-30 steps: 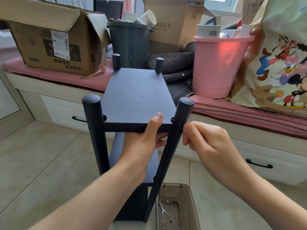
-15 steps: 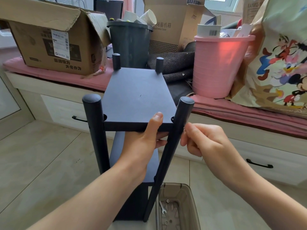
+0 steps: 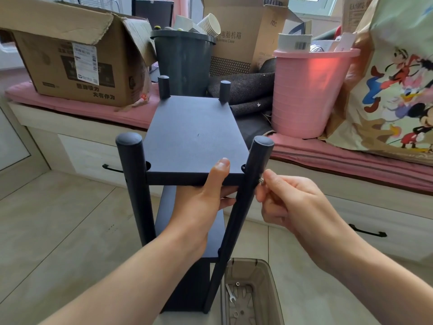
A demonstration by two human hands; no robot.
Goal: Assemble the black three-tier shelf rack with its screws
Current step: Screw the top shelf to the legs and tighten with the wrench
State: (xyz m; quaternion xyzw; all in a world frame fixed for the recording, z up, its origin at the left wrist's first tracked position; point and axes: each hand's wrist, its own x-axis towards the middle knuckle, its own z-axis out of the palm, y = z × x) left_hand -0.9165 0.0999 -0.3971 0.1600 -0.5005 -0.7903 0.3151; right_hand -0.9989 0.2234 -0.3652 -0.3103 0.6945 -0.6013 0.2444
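The black rack stands upright on the floor in front of me. Its top shelf [image 3: 194, 134] sits between four round black poles, and two lower shelves show beneath it. My left hand [image 3: 203, 202] grips the near edge of the top shelf, thumb on top, fingers underneath. My right hand [image 3: 285, 198] pinches a small silver screw [image 3: 261, 181] against the side of the near right pole [image 3: 248, 195], level with the top shelf. The near left pole [image 3: 136, 184] stands free.
A translucent bin [image 3: 264, 273] by the rack's foot holds a small wrench [image 3: 230, 295] and loose hardware. Behind, a pink-cushioned bench [image 3: 339, 160] with drawers carries cardboard boxes [image 3: 77, 57], a dark bin [image 3: 185, 62], a pink bucket [image 3: 309, 90] and a cartoon bag [image 3: 393, 90].
My right hand has moved left to the near right pole, and a screw now shows at its fingertips against the pole. My left hand has stayed on the shelf edge.
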